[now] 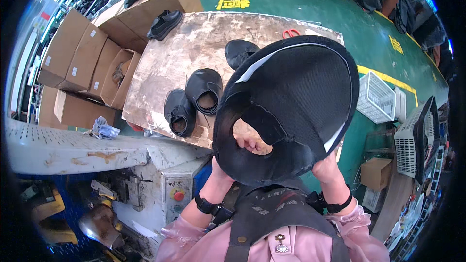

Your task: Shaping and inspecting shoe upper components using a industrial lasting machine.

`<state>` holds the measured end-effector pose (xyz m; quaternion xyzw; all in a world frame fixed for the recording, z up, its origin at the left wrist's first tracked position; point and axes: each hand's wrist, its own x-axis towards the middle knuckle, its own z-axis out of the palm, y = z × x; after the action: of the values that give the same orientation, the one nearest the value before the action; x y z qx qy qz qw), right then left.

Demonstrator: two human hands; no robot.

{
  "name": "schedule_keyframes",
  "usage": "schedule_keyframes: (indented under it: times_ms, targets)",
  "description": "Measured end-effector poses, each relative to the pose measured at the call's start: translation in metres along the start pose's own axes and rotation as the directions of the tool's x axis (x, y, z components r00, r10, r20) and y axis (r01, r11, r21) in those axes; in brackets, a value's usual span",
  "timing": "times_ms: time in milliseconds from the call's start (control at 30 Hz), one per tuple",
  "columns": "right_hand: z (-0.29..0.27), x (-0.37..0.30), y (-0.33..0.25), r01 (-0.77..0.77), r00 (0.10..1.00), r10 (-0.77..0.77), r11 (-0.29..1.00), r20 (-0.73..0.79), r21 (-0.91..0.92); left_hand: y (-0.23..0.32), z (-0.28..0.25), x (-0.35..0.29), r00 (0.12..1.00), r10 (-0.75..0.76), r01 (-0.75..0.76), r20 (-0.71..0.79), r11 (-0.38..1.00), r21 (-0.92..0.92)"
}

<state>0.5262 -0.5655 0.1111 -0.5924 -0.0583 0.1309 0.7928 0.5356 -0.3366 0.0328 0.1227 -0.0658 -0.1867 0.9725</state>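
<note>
Green-painted workshop floor (276, 0) beyond worn wooden worktable (201, 31). Black shoe upper (310, 87) held up above worktable's near edge, lining showing. Left hand (222, 171) gripping upper, mostly hidden behind it; fingertips (250, 144) show through opening. Right hand (327, 167) clasping upper's rim; cannot tell how hidden fingers bend. Black shoes (205, 78) atop worktable; red-handled scissors (291, 32) near its far edge. Cardboard boxes (73, 51) left of worktable, white plastic basket (374, 98) right of worktable.
</note>
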Motion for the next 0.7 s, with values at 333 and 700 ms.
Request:
schedule_keyframes:
  times_ms: [333, 700]
  targets:
    - [-0.033, 0.015, -0.029, 0.123, 0.992, -0.123, 0.992, 0.02, 0.018, -0.036, 0.017, 0.049, 0.972, -0.094, 0.107, -0.216, 0.993, 0.051]
    - [-0.129, 0.026, 0.0, -0.073, 0.943, 0.167, 0.948, -0.287, 0.311, -0.066, 0.021, 0.108, 0.988, -0.115, 0.132, -0.107, 0.977, 0.167]
